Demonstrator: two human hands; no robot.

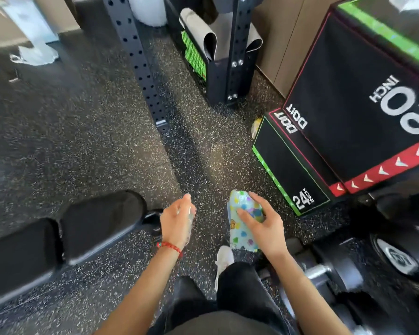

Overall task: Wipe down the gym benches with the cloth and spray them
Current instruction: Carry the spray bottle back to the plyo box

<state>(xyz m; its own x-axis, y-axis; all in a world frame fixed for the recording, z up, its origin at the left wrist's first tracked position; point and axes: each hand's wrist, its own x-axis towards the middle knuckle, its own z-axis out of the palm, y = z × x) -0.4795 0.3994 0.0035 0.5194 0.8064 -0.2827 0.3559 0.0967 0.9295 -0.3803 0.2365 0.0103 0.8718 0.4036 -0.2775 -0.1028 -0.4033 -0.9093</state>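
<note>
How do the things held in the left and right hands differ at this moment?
The left hand holds a clear spray bottle, see-through and mostly hidden by its grip. The right hand holds a pale blue cloth with coloured spots, bunched and hanging down. Both are held above the speckled floor, beside the black bench, touching neither.

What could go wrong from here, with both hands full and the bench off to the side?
1. The left hand holds a clear spray bottle over bare floor; a squeeze now might miss the bench.
2. Dumbbells lie close to the feet, a possible trip.
3. The right hand's loose grip could drop the dotted cloth.
</note>
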